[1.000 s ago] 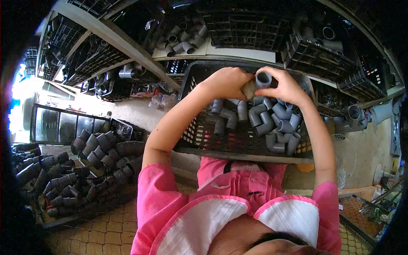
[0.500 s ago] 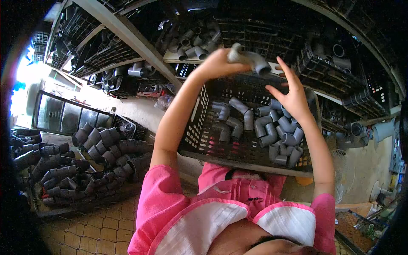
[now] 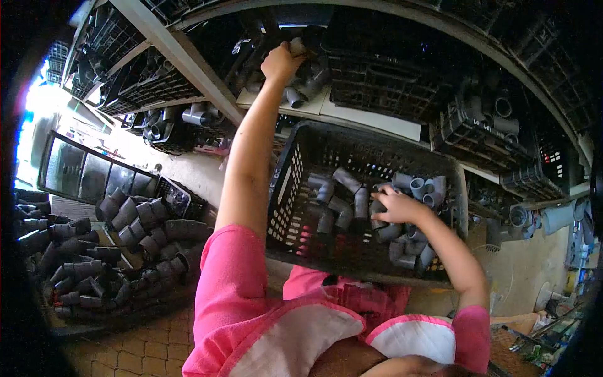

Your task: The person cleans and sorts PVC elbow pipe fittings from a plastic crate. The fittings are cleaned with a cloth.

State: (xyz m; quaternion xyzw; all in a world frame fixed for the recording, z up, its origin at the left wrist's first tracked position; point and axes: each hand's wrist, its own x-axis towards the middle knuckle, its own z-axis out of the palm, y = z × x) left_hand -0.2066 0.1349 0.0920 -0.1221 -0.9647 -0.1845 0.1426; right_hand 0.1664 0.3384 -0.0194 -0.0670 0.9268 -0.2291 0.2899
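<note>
My left hand [image 3: 282, 64] reaches up to the shelf, its fingers curled on a grey pipe fitting [image 3: 296, 46] at the dark pile there. Another grey pipe fitting [image 3: 293, 97] lies just below it on the shelf edge. Down in the black crate [image 3: 367, 259], my right hand [image 3: 400, 206] has thumb and fingers around a grey pipe elbow [image 3: 377, 210], partly covered by the hand. More pipe elbows lie about it, such as a joined-looking pair [image 3: 360, 202] to its left and a cluster [image 3: 433, 188] to its right.
Black crates [image 3: 386, 81] stand on the shelf behind, one with grey fittings [image 3: 502, 108] at the right. A slanting metal post [image 3: 182, 56] rises at the left. Dark pipe fittings [image 3: 81, 270] are heaped low on the left.
My left hand has moved up and left from above the crate to the shelf pile. My right hand has come down from the crate's back edge onto the elbows inside.
</note>
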